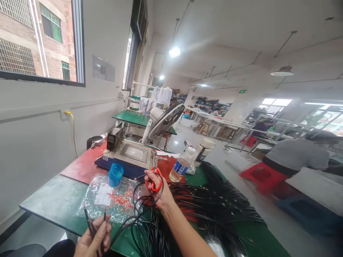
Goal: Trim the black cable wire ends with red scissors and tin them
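My left hand [96, 237], closed, is at the bottom edge and grips thin black cable ends [90, 225], two of which point upward, apart from each other. Over the middle of the table, my right hand [158, 185] is closed around scissors with red handles [161, 178]. A black cable [139, 177] also passes through its fingers and loops down to the left. The scissors' blades are hidden. Between the hands, a clear plastic sheet [88, 200] bears red and orange wire scraps [122, 200] and a white paper [103, 194]. Bundled black cables [209, 203] lie beside my right forearm.
Behind the sheet stand a blue cup [115, 175] and a blue-based machine [128, 169] with a small black fan. A labelled plastic bottle [180, 167] and a white container [204, 151] stand right of it. A fan [167, 121] rises behind. A person [297, 153] bends at the right.
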`<move>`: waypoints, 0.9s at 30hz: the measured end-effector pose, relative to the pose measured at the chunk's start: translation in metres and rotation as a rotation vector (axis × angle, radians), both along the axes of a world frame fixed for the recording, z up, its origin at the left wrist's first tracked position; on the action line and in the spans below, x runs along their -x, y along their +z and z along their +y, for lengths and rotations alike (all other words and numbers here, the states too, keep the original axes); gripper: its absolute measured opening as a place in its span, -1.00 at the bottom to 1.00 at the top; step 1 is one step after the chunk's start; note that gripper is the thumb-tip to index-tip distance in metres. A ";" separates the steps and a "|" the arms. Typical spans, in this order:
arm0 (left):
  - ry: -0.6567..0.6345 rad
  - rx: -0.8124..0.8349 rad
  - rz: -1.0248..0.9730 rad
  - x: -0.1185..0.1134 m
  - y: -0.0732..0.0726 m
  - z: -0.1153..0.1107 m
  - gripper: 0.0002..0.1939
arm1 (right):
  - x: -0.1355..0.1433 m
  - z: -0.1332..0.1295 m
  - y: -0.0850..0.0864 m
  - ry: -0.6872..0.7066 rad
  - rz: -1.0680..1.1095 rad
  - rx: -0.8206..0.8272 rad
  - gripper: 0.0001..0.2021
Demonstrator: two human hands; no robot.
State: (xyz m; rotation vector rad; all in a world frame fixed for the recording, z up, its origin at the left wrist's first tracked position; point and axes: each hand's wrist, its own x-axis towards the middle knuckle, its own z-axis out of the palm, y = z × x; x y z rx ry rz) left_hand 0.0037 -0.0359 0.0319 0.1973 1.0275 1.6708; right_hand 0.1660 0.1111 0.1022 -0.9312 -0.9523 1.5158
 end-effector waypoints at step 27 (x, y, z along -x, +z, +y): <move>-0.059 0.118 0.479 -0.012 0.023 0.007 -0.58 | -0.146 0.003 0.028 -0.263 -1.893 -0.255 -0.76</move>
